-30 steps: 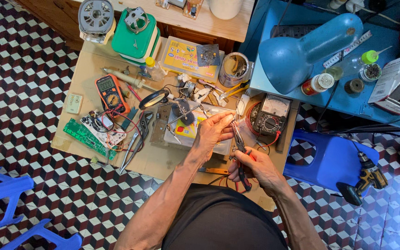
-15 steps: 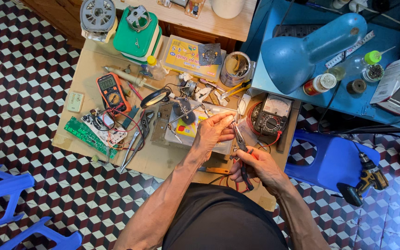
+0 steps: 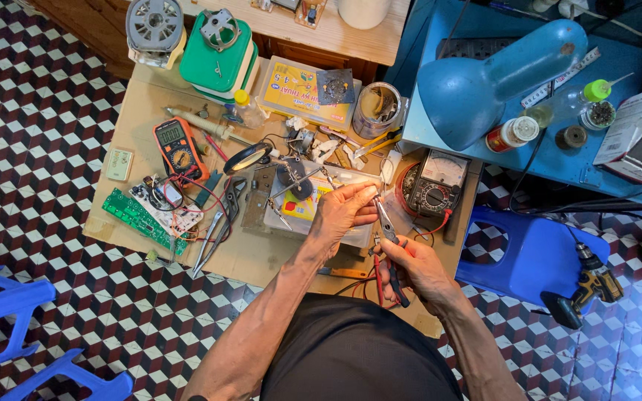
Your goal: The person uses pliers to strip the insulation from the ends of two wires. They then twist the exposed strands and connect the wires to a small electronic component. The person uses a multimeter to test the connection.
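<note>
- Gripping pliers (image 3: pixel 389 232) in the right hand (image 3: pixel 419 269), nose pointed up at the left hand (image 3: pixel 342 213)
- left fingers pinched together on something too tiny to make out
- both over the tabletop (image 3: pixel 250 256), analog meter (image 3: pixel 435 190) just beside

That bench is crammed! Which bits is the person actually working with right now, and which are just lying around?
In use:
left hand over the clear plastic box
right hand gripping the pliers

Lying about:
orange multimeter
green circuit board
analogue meter
magnifier
blue lamp
cordless drill
</note>
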